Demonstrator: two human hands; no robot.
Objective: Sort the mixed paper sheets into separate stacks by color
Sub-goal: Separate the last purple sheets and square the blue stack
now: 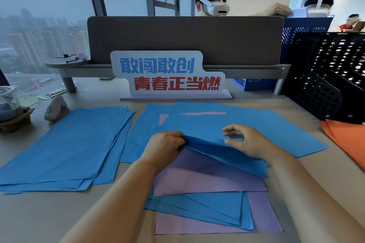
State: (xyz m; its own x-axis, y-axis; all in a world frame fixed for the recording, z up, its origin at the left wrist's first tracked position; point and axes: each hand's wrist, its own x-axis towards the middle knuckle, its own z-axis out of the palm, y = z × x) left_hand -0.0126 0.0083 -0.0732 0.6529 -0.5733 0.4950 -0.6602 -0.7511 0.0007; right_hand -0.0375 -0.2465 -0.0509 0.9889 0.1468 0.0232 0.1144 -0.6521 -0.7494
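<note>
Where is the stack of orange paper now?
In the head view, the orange stack lies at the far right of the desk, in front of the black file rack and right of the mixed pile.

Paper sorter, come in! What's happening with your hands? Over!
Left hand pinching lifted edge of blue paper sheet. Right hand open above it. Purple paper sheet showing underneath. Path to left-side stack of blue paper sheets clear.

bare tabletop [49,213] lies open at the near left. a standing sign [167,75] blocks the far middle, black mesh racks [325,85] wall the right, and a cup [8,102] crowds the far left.
</note>
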